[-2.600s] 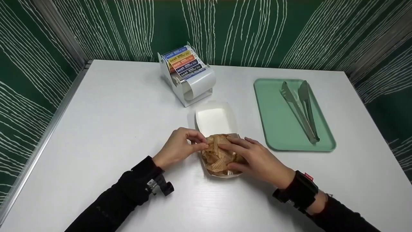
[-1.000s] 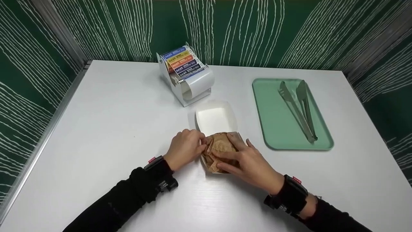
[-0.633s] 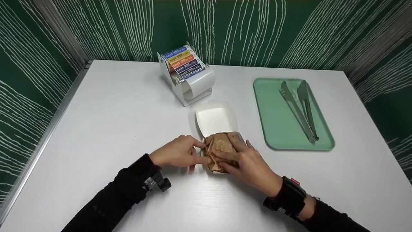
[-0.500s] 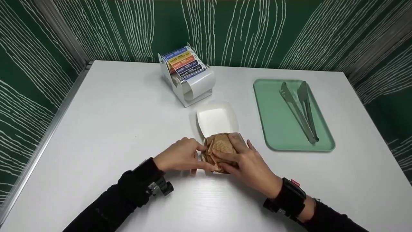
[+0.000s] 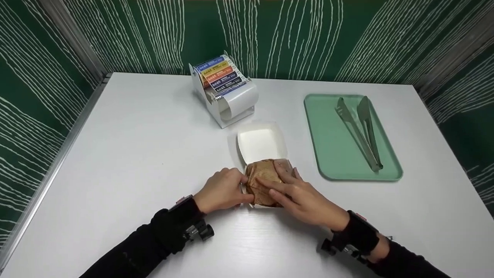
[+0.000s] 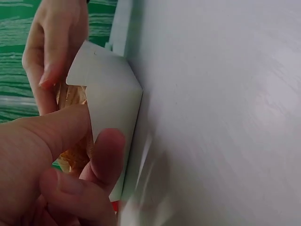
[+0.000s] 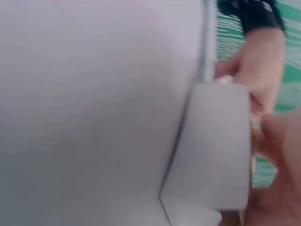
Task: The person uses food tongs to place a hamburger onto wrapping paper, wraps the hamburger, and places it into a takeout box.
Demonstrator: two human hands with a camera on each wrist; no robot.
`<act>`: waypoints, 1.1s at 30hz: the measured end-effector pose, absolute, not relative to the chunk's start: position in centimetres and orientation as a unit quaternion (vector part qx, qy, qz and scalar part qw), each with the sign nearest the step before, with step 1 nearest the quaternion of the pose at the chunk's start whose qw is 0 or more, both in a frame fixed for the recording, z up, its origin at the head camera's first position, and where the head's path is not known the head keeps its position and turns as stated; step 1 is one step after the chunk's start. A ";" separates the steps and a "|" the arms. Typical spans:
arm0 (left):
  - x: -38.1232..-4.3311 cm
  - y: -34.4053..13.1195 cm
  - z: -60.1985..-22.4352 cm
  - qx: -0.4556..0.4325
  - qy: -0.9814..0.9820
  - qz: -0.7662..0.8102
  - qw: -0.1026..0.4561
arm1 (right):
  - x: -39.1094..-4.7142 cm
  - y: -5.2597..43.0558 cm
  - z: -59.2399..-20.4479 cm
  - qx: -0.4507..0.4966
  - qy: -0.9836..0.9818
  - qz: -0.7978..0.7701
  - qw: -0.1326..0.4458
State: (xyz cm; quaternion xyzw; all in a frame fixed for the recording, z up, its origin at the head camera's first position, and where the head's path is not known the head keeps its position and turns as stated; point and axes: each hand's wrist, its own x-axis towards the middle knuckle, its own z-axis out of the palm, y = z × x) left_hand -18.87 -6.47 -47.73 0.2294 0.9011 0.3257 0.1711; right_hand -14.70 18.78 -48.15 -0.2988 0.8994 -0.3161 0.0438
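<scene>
A brown paper-wrapped burger [image 5: 262, 189] sits in the lower half of a white burger box [image 5: 261, 144], whose lid lies folded back. My left hand [image 5: 224, 191] is at the box's left side. In the left wrist view, one digit reaches inside against the brown wrapper [image 6: 73, 96], and a fingertip lies outside the white box wall [image 6: 110, 103], so the hand pinches that wall. My right hand [image 5: 305, 197] rests on the wrapped burger with its fingers extended. The right wrist view is blurred; the box side [image 7: 211, 146] hides most of the burger there.
A white dispenser [image 5: 241, 100] with several coloured label strips stands behind the box. To the right lies a green tray [image 5: 328, 154] bearing metal tongs [image 5: 361, 135]. The white table [image 5: 135, 154] meets a green wall with white streaks at the back.
The wrapper's loose folds on the left have been tucked down, and its top looks smoother. My left hand has moved from the wrapper's top to the box's left edge. The right hand has stayed on the burger.
</scene>
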 end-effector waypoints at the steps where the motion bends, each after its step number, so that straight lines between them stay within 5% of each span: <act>1: -18.9 -6.5 -47.8 0.229 0.902 0.323 0.169 | -14.9 19.1 -48.0 -0.299 0.892 -0.333 0.060; 5: -19.1 -6.9 -47.7 0.228 0.911 0.305 0.159 | -15.9 20.2 -48.1 -0.266 0.872 -0.403 0.083; 13: -19.5 -7.3 -47.0 0.223 0.924 0.271 0.151 | -15.6 21.0 -48.5 -0.202 0.920 -0.333 -0.050; 23: -19.9 -7.3 -46.8 0.233 0.928 0.251 0.147 | -15.2 22.4 -46.7 -0.224 0.913 -0.340 0.037; 33: -20.3 -7.3 -47.1 0.253 0.919 0.248 0.172 | -16.2 21.1 -48.0 -0.189 0.928 -0.320 -0.020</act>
